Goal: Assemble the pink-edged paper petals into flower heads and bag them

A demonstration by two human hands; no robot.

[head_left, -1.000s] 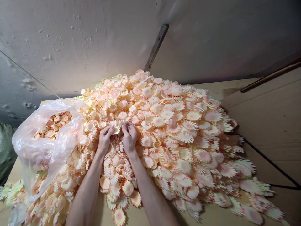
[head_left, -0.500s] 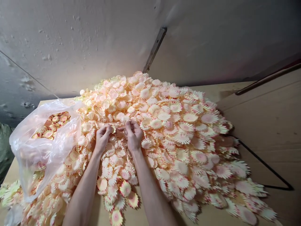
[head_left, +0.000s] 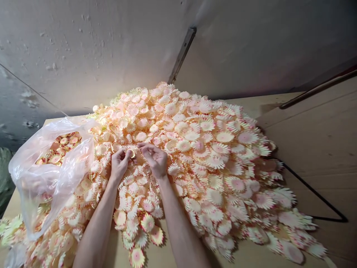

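A large heap of cream and pink artificial flower heads (head_left: pixel 214 160) with fringed, red-tipped petals lies in front of me. My left hand (head_left: pixel 120 163) is closed, with thumb and fingers pinching a small yellowish flower piece (head_left: pixel 133 153) at its tip. Just to the right, my right hand (head_left: pixel 154 160) hovers over the heap. Its fingers reach toward the left hand, the thumb stands apart from them, and no piece shows between them. Loose flower heads (head_left: pixel 147 223) lie between my forearms.
A translucent plastic bag (head_left: pixel 30 163) stands open at the left with darker, red-edged flower pieces (head_left: pixel 63 145) inside. Behind the wooden tabletop (head_left: pixel 256 102) rises a grey wall (head_left: pixel 111 48). Cardboard (head_left: pixel 315 149) and a bent black rod (head_left: pixel 315 190) are at the right.
My right hand's fingers have swung left, toward the left hand, and the pale piece at their tips no longer shows there. My left hand still pinches its piece. The view has shifted slightly.
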